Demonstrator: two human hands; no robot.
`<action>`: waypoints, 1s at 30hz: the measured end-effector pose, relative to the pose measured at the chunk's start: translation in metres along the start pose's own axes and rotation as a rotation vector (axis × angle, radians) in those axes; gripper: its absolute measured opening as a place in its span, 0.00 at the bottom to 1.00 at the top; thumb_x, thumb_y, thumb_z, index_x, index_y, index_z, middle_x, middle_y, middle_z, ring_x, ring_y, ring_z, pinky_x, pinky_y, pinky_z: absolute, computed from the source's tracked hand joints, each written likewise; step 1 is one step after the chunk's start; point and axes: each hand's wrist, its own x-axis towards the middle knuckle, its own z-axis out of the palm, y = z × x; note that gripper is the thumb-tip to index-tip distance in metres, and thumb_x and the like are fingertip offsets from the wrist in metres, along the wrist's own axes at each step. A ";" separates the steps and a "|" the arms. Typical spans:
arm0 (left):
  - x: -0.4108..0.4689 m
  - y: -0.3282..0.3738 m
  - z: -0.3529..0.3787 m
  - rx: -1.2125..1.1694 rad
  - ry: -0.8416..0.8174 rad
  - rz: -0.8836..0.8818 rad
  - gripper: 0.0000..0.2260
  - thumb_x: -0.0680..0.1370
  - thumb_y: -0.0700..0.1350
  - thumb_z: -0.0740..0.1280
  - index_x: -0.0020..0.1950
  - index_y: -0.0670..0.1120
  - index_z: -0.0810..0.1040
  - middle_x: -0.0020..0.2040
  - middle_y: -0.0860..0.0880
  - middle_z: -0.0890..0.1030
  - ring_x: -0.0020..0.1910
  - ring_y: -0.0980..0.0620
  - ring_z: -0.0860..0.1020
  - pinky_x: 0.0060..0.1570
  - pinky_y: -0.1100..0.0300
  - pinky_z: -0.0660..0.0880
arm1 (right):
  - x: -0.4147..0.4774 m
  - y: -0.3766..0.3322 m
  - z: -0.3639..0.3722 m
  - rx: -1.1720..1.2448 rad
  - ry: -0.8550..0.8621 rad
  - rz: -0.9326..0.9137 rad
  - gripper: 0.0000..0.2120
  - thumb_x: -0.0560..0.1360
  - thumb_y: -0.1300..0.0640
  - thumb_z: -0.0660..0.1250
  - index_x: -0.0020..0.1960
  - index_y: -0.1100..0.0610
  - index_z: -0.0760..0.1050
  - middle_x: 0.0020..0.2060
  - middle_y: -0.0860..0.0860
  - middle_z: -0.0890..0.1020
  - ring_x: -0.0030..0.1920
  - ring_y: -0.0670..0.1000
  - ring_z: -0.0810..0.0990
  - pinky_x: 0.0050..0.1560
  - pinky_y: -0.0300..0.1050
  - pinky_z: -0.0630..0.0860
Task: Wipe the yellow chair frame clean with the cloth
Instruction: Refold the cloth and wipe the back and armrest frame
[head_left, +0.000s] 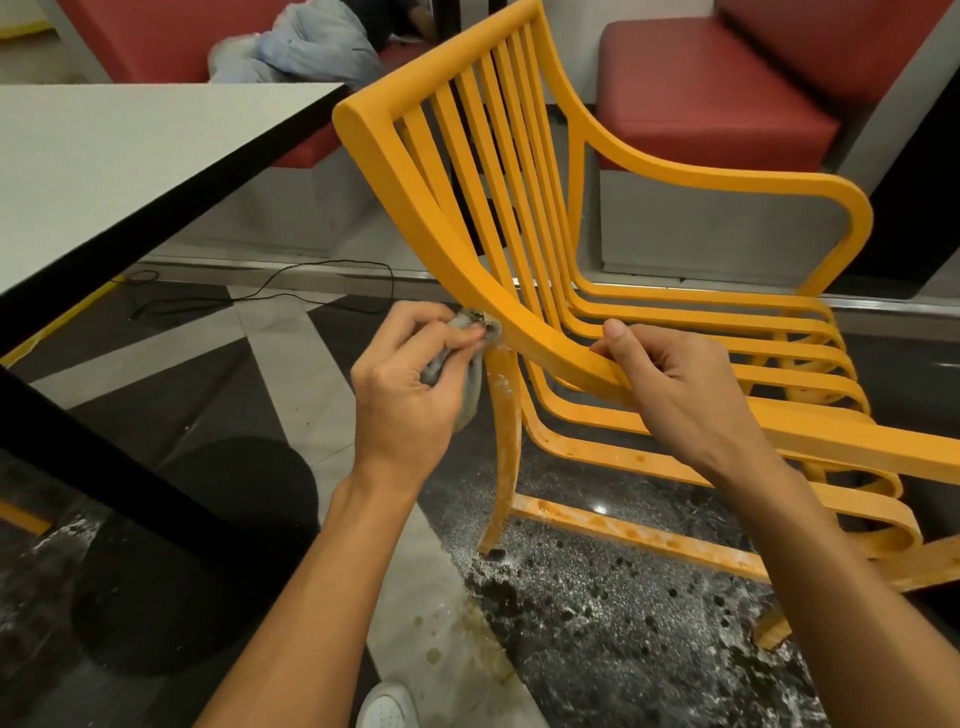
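Head view: yellow chair frame (410, 197) faces right.

The table (130, 171) edge runs close along the left of the chair (415, 208), and its black pedestal (208, 545) fills the floor at lower left, leaving a narrow lane between it and the rear leg (506, 447). The back slats (519, 130) stand close together with only thin gaps, and the left hand (410, 384) with the cloth (467, 389) and the right hand (670, 395) gripping the side rail crowd the bend above that leg. Open floor (623, 623) lies under and before the seat; a red bench (701, 98) walls the far side.
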 end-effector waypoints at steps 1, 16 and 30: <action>0.002 -0.001 -0.001 0.011 0.017 0.007 0.02 0.78 0.34 0.77 0.50 0.37 0.87 0.51 0.41 0.83 0.51 0.49 0.83 0.53 0.61 0.80 | 0.000 0.000 0.000 -0.003 -0.001 0.000 0.21 0.86 0.42 0.56 0.50 0.49 0.85 0.35 0.55 0.82 0.38 0.51 0.77 0.37 0.44 0.70; -0.009 0.030 -0.006 -0.137 -0.035 -0.401 0.04 0.85 0.41 0.68 0.60 0.46 0.76 0.52 0.56 0.80 0.54 0.58 0.81 0.54 0.64 0.78 | 0.001 0.003 0.001 -0.017 0.016 -0.024 0.23 0.86 0.44 0.57 0.47 0.54 0.85 0.33 0.52 0.81 0.39 0.48 0.77 0.35 0.35 0.68; -0.020 0.029 0.012 -0.131 0.073 -0.306 0.09 0.82 0.37 0.73 0.62 0.39 0.84 0.57 0.47 0.85 0.60 0.51 0.84 0.60 0.55 0.81 | 0.002 0.006 0.003 -0.058 0.042 -0.056 0.25 0.86 0.43 0.57 0.44 0.58 0.84 0.27 0.48 0.74 0.31 0.45 0.73 0.32 0.33 0.66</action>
